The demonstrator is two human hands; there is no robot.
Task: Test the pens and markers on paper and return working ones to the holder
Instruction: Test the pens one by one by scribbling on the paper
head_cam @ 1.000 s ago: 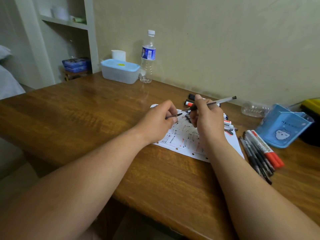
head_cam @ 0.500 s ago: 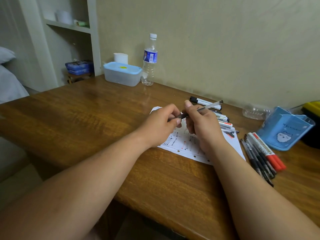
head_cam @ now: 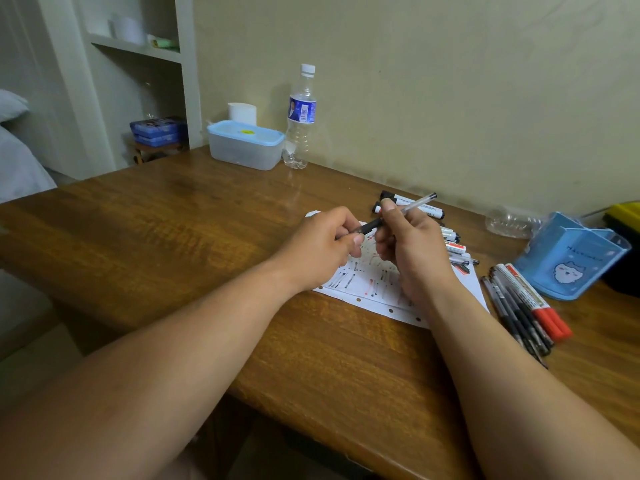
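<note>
Both grips on one pen (head_cam: 415,203), held above the paper (head_cam: 367,284), not touching it.
- right grip (head_cam: 412,245): fingers curled round the clear barrel, thumb up along it.
- left grip (head_cam: 325,251): fingertips pinched on the dark end of the same pen. Tip is hidden inside the fingers, so I can't tell whether it's capped.
- Paper lies flat on the desk (head_cam: 207,237), with punched holes along the near edge and short red and black test strokes. No legible words. Its right part is covered by the right forearm.

Holder (head_cam: 571,268): blue, at the right of the desk, leaning over rather than upright. It has a cartoon animal face on the front and a line of small dark lettering above it, too small to read.

Loose stock:
- black-capped white markers (head_cam: 433,212) behind the grips, barrel print unreadable.
- a few more pens (head_cam: 457,249) just right of the right grip, partly hidden by it.
- a row of dark pens (head_cam: 516,310) and red-capped markers (head_cam: 542,308) between paper and holder. There's print on the marker barrels, not legible.

Background:
- water bottle (head_cam: 301,116) by the wall, blue label with a small figure, text too blurred to read.
- lidded plastic box (head_cam: 246,147), yellow sticker on the blue lid, unreadable.
- clear crushed bottle (head_cam: 509,223) against the wall.
- yellow-and-black object (head_cam: 627,216), cut off by the right edge.
</note>
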